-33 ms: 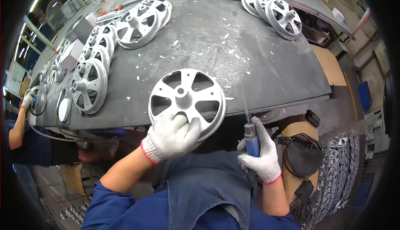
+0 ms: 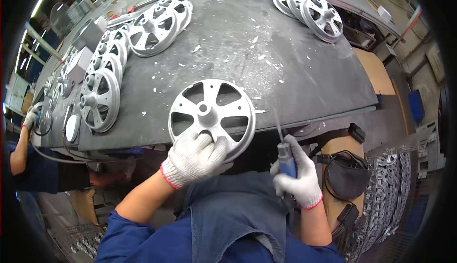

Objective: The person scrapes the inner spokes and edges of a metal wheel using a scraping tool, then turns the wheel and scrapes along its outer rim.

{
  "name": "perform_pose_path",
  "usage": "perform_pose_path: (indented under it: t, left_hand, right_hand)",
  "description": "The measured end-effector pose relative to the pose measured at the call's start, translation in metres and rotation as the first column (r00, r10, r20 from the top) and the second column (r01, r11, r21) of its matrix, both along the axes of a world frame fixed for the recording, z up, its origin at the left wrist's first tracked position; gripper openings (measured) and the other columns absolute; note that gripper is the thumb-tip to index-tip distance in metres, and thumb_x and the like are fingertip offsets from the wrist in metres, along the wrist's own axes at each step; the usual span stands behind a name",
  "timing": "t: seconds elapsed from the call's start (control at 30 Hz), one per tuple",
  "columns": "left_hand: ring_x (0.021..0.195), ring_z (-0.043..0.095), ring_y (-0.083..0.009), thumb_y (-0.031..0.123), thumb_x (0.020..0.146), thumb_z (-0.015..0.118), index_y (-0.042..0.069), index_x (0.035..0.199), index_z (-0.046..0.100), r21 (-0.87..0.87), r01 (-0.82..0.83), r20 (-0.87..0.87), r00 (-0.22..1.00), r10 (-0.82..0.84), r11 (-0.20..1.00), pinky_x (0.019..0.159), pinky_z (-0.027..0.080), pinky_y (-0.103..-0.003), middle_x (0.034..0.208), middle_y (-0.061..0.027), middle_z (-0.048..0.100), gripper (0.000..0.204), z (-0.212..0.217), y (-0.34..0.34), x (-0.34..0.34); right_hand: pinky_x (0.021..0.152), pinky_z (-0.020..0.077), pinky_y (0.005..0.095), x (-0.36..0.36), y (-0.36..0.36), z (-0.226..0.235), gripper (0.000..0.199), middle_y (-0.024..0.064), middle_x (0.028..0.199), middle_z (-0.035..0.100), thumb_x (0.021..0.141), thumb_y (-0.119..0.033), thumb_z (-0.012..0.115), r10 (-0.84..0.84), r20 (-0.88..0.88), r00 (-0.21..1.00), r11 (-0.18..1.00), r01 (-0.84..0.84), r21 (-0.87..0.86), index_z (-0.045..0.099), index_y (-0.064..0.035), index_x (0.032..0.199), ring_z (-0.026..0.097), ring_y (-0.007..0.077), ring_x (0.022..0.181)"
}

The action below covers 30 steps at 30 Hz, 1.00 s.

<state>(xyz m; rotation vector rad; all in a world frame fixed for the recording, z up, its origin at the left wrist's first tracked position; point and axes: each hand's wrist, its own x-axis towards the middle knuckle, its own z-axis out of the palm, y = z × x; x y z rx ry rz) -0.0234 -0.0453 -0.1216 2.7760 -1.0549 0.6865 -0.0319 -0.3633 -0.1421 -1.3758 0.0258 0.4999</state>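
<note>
A grey cast-metal spoked wheel [image 2: 220, 115] with a raised centre hub is propped at the table's near edge, tilted toward me. My left hand [image 2: 195, 154], in a white knitted glove, grips its lower rim, fingers curled through a spoke opening. To the right of the wheel, my gloved right hand [image 2: 303, 179] is wrapped round a blue hand-held power tool [image 2: 287, 162]. A thin, motion-blurred blade [image 2: 279, 124] points up from its grey head, apart from the wheel. My fingers hide part of the tool's body.
The dark table [image 2: 304, 87] carries scattered pale chips. Similar wheels lean in rows at left [image 2: 101, 99] and far right [image 2: 322, 18]. A black pouch [image 2: 350, 175] lies on a cardboard box at right, beside a wire basket of metal parts [image 2: 381, 191]. A co-worker's gloved hand [image 2: 31, 116] shows far left.
The view has shifted slightly, and the wheel's hub appears a little more upright. Both hands keep their holds.
</note>
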Motion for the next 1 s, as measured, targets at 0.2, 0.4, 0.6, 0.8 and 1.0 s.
perform_pose_path:
  t: [0.2, 0.4, 0.6, 0.8, 1.0]
  left_hand:
    - [0.1, 0.07, -0.035, 0.027, 0.071, 0.095, 0.005, 0.113, 0.074, -0.385, -0.099, 0.071, 0.988, 0.136, 0.918, 0.087, 0.057, -0.049, 0.1, -0.0123, 0.072, 0.052, 0.018, 0.017, 0.027]
    - [0.126, 0.067, -0.0449, 0.029, 0.069, 0.095, 0.008, 0.121, 0.078, -0.191, -0.446, -0.482, 0.818, 0.312, 0.874, 0.109, 0.053, -0.055, 0.126, -0.0258, 0.071, 0.059, 0.041, 0.02, 0.069]
    - [0.104, 0.068, -0.0396, 0.027, 0.069, 0.09, 0.015, 0.116, 0.082, -0.204, -0.414, -0.406, 0.86, 0.309, 0.887, 0.106, 0.05, -0.052, 0.098, -0.0153, 0.072, 0.049, 0.026, 0.026, 0.036]
    - [0.104, 0.068, -0.0371, 0.028, 0.067, 0.091, 0.015, 0.119, 0.084, -0.181, -0.502, -0.474, 0.798, 0.372, 0.846, 0.108, 0.051, -0.05, 0.099, -0.0113, 0.074, 0.054, 0.032, 0.021, 0.016]
    - [0.105, 0.069, -0.0344, 0.035, 0.07, 0.093, 0.016, 0.124, 0.082, -0.171, -0.526, -0.51, 0.771, 0.382, 0.833, 0.115, 0.046, -0.052, 0.101, -0.0075, 0.078, 0.058, 0.03, 0.017, 0.012]
  right_hand:
    - [0.057, 0.0584, 0.0304, -0.009, -0.01, -0.006, 0.116, 0.0104, 0.097, 0.07, 0.084, 0.004, 0.083, 0.011, -0.144, 0.989, 0.967, 0.026, 0.253, 0.024, -0.0206, 0.18, 0.07, 0.0148, 0.067]
    - [0.058, 0.0551, 0.0276, 0.011, 0.011, 0.017, 0.087, 0.0104, 0.131, 0.074, 0.097, 0.0, 0.074, 0.09, -0.124, 0.988, 0.975, -0.113, -0.192, 0.042, -0.0183, 0.175, 0.064, 0.0096, 0.062]
    - [0.059, 0.0556, 0.0281, 0.02, 0.015, 0.037, 0.08, 0.0097, 0.145, 0.074, 0.102, -0.005, 0.07, 0.149, -0.212, 0.966, 0.954, -0.197, -0.228, 0.041, -0.0163, 0.175, 0.063, 0.0093, 0.062]
    - [0.082, 0.0632, 0.0402, 0.011, 0.027, 0.023, 0.075, 0.0186, 0.141, 0.076, 0.105, -0.013, 0.069, 0.351, 0.084, 0.933, 0.829, -0.267, -0.492, 0.041, -0.0114, 0.173, 0.077, 0.0263, 0.084]
    - [0.1, 0.0614, 0.0476, 0.01, 0.037, 0.044, 0.072, 0.0253, 0.126, 0.077, 0.105, -0.021, 0.072, 0.445, 0.044, 0.894, 0.644, -0.285, -0.71, 0.045, -0.0168, 0.171, 0.076, 0.0459, 0.113]
